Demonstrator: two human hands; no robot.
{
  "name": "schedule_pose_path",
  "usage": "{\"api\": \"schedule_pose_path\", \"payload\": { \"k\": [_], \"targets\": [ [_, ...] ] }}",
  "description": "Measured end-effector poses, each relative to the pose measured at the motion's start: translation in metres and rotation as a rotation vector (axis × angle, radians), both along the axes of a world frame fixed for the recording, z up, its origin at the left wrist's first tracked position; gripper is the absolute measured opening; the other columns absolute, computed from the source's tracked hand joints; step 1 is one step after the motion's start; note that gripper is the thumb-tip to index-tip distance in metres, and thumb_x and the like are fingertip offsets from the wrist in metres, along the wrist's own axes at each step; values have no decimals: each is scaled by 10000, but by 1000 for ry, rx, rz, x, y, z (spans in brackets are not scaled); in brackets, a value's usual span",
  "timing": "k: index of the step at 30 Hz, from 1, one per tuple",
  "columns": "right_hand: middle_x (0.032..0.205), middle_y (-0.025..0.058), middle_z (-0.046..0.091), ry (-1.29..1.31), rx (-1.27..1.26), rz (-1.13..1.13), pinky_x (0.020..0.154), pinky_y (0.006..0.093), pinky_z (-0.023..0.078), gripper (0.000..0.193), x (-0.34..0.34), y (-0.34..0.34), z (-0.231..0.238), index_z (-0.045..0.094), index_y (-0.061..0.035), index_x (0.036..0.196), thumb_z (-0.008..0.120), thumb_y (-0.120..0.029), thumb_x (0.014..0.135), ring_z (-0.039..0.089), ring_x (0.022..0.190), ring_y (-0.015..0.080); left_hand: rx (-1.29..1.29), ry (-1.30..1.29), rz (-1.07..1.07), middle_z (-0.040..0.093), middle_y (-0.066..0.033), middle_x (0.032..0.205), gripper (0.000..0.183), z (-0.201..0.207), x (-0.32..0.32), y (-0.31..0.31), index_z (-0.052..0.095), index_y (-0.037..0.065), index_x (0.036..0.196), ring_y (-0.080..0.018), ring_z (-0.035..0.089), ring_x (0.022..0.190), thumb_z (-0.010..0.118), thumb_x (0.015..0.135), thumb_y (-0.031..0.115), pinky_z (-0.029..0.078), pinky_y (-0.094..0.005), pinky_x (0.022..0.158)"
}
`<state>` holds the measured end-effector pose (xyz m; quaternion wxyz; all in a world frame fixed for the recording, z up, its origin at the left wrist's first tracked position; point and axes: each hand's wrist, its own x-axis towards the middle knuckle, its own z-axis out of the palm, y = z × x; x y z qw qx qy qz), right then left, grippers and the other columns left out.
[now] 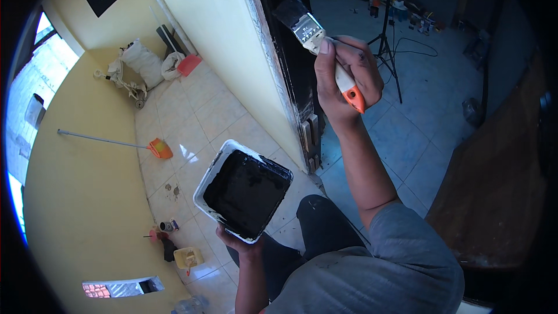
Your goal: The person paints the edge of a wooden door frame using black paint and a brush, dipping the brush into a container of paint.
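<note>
My right hand (351, 70) is raised and closed around the handle of a paintbrush (342, 83), white with an orange end. The brush's dark bristles point up and left, at the dark door frame (293, 70) along the wall's end; whether they touch it I cannot tell. My left hand (239, 243) holds a square white tub (201, 189) of black paint (250, 195) by its near edge. Its fingers are mostly hidden beneath the tub. Black smears mark the tub's rim, and a dark spot shows on my right hand.
A tripod (385, 46) with a cable stands in the room to the right, near scattered cans and tools (407, 11). A brown board (494, 186) leans at the right. On the left floor are an orange broom (158, 147), white sacks (142, 64) and a yellowish container (187, 258).
</note>
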<state>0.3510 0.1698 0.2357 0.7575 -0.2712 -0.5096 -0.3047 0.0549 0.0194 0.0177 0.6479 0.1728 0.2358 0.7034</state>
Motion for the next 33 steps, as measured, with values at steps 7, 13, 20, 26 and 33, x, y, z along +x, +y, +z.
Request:
{"api": "schedule_pose_path", "payload": {
  "k": [7,13,20,26,33],
  "targets": [
    [955,158,711,-260,-282,-45,677,335,607,182,0,-13,-77,718,50,1014,768,104,848,725,780,254,-5,-4,40,598,-111,1466,785,0,2,1,528,107,1508,-322,586,1338,608,918,619,533,-497,1090],
    [964,166,703,-320,-143,-157,676,329,597,196,-23,-6,-29,723,62,1033,786,98,850,720,788,264,-39,-99,-1,596,-119,1470,776,-5,5,0,512,104,1517,-334,619,1318,628,918,584,566,-509,1070],
    [949,149,673,-340,-263,-171,675,362,582,201,-26,-25,-37,702,62,993,803,105,824,692,780,285,-13,-86,18,603,-111,1470,748,4,5,-3,526,75,1499,-334,627,1306,614,943,567,576,-497,1057],
    [954,137,678,-449,-465,-197,667,356,572,204,-13,-32,-47,719,49,1022,796,95,839,696,804,270,-37,-114,-10,612,-132,1438,741,-13,2,-5,520,66,1500,-332,628,1296,592,972,581,556,-485,1082],
    [926,147,668,-465,-372,-203,637,366,548,144,-32,-17,-37,703,50,972,782,84,856,666,744,288,-40,-91,-59,579,-142,1480,770,-31,-7,-2,503,49,1506,-335,607,1330,586,972,598,560,-480,1082]
  ]
}}
